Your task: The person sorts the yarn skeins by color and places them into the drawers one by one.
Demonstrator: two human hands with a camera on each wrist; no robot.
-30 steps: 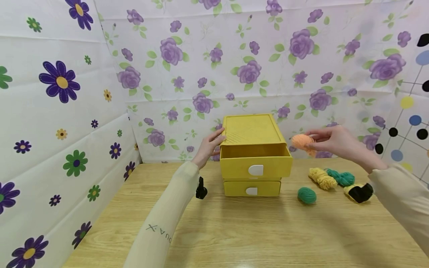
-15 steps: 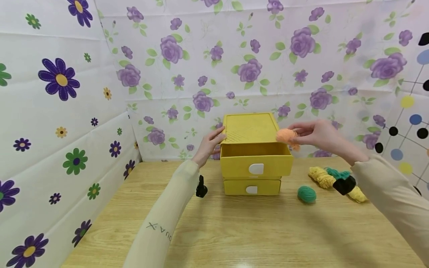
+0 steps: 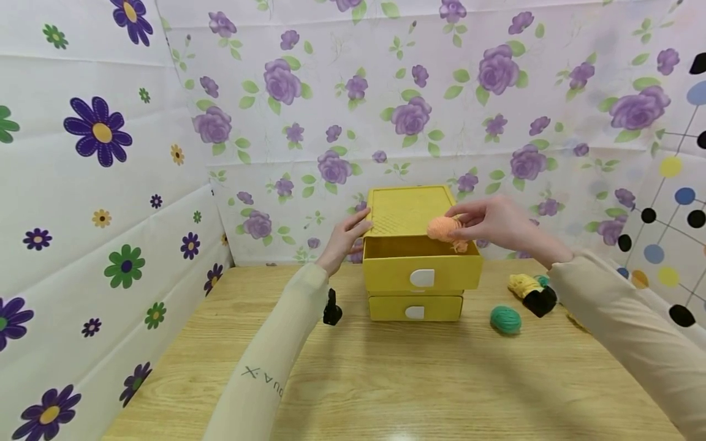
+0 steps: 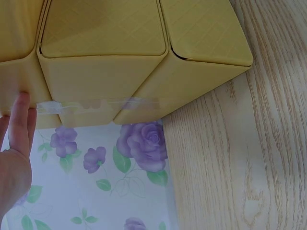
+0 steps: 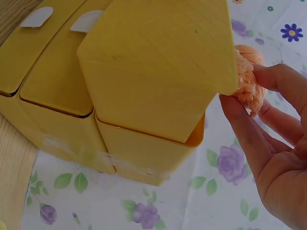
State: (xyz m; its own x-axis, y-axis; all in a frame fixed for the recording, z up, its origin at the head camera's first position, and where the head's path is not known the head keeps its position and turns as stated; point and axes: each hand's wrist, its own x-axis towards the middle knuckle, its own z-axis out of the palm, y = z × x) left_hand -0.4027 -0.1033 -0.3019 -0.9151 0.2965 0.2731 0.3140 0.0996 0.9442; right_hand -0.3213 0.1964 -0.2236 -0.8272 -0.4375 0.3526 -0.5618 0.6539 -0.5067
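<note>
A yellow drawer unit [image 3: 408, 205] with white tabs stands on the table, its top drawer [image 3: 390, 274] pulled out. My right hand [image 3: 499, 222] pinches a small peach-orange skein of yarn [image 3: 441, 228] between thumb and fingers, over the open drawer. In the right wrist view the drawer front hides part of this orange yarn [image 5: 250, 79]. My left hand [image 3: 343, 242] rests against the unit's upper left side with extended fingers; the left wrist view shows the fingertips [image 4: 21, 103] touching the yellow side wall.
Right of the unit lies a green ball of yarn [image 3: 505, 320]. Behind it are a yellow skein [image 3: 521, 285] and more yarn, partly covered by my right sleeve [image 3: 612, 300] and a black wrist device [image 3: 540, 301]. A flowered cloth [image 3: 309, 122] hangs behind the wooden table [image 3: 386, 380].
My right hand has moved left with the orange yarn, from right of the unit to over the open top drawer. The left hand has stayed on the unit's side.
</note>
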